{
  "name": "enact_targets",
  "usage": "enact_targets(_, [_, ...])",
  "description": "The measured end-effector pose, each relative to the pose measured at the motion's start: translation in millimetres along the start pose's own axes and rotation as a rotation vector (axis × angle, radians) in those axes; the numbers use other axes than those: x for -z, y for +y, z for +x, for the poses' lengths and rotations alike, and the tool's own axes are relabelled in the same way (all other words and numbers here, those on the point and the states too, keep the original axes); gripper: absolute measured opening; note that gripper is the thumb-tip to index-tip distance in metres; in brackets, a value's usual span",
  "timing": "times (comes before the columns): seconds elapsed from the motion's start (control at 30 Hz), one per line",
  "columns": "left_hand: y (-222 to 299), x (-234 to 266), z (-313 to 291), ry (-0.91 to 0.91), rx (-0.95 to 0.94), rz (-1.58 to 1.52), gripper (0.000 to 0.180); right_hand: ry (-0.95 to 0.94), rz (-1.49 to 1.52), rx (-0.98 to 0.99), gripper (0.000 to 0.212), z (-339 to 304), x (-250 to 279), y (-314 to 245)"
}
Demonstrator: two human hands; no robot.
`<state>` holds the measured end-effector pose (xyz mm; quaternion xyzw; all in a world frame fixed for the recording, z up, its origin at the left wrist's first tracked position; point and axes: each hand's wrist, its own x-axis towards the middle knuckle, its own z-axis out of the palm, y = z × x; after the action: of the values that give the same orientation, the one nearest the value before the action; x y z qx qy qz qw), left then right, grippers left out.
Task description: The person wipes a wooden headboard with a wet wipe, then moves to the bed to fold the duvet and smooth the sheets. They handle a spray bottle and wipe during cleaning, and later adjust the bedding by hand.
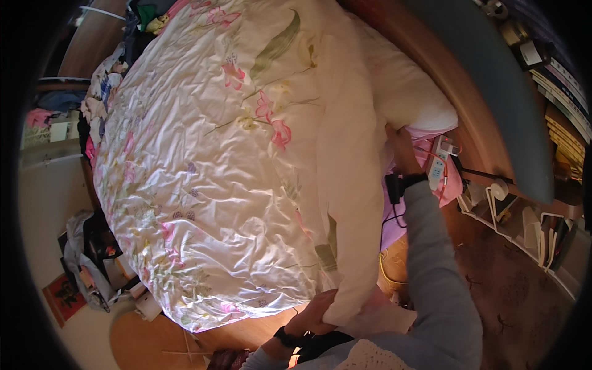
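Note:
A white quilt with pink flowers and green leaves covers most of the bed, its surface wrinkled. Along its right side, the edge is turned up in a long, plain pale fold. At the near end of this fold, my left hand is closed on the quilt. My right hand reaches to the far end of the fold beside a white pillow; it appears closed on the quilt edge, its fingertips partly hidden. Both wrists wear dark bands.
A white power strip with plugs and cords lies on pink cloth right of my right hand. The curved wooden headboard bounds the right side, with a low white rack of books beyond. A round wooden stool stands lower left.

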<state>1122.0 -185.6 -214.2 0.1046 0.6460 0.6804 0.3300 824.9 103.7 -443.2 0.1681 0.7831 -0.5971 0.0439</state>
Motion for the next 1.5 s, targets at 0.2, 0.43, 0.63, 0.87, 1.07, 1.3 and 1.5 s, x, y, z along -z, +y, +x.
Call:
enact_targets(0.2, [-30.5, -44.1, 51.9, -0.055, -0.010, -0.031, 0.077, -0.548, 0.020, -0.059, 0.041, -116.4, 126.4, -38.5])
enact_targets(0.43, [-39.5, -49.5, 34.9, 0.026, 0.010, -0.222, 0.062, -0.985, 0.541, -0.464, 0.105, -280.3, 110.6, -147.0])
enact_targets(0.63, [-37.4, -48.7, 2.2, -0.017, 0.099, -0.313, 0.077, -0.753, -0.011, 0.049, 0.077, -297.4, 49.7, -189.2])
enact_targets(0.87, [-84.4, -30.6, -52.3, 0.075, 0.249, -0.537, 0.082, 0.005, -0.633, 0.290, 0.044, -266.1, 180.7, -114.7])
enact_targets(1.07, [-198.7, -21.7, -142.1, 0.360, 0.693, -0.318, 0.071, 0.032, -0.933, -0.238, 0.052, -181.1, 174.0, 40.7])
enact_targets(1.3, [-259.9, -34.0, -190.8, 0.616, 0.748, -0.116, 0.071, -0.168, -0.467, -0.171, 0.062, -213.5, 160.4, 113.8])
enact_targets(1.5, [-258.1, -41.2, -158.8, 0.460, 0.492, 0.380, 0.091, -0.113, -0.227, -0.397, 0.050, -238.2, 180.7, 65.2])
